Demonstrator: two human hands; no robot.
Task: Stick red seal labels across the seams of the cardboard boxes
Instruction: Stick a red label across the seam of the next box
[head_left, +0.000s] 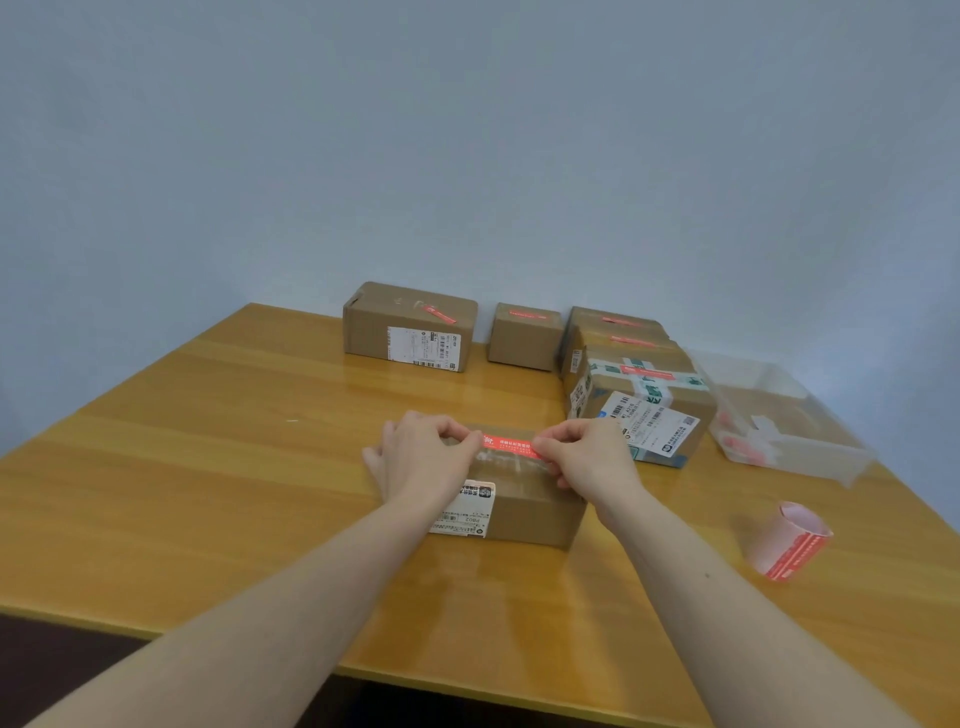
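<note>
A small cardboard box (530, 512) with a white shipping sticker lies on the wooden table (208, 467) in front of me. A red seal label (511, 447) stretches over the box's taped top. My left hand (421, 457) pinches the label's left end and my right hand (587, 452) pinches its right end. Whether the label touches the box surface is unclear. A roll of red labels (789, 540) stands on the table to the right.
Several boxes with red labels on top stand at the back: one large box (410, 327), a smaller box (524, 338), and a row of boxes (639, 384) on the right. A clear plastic bin (779, 415) sits at the far right. The wall is close behind.
</note>
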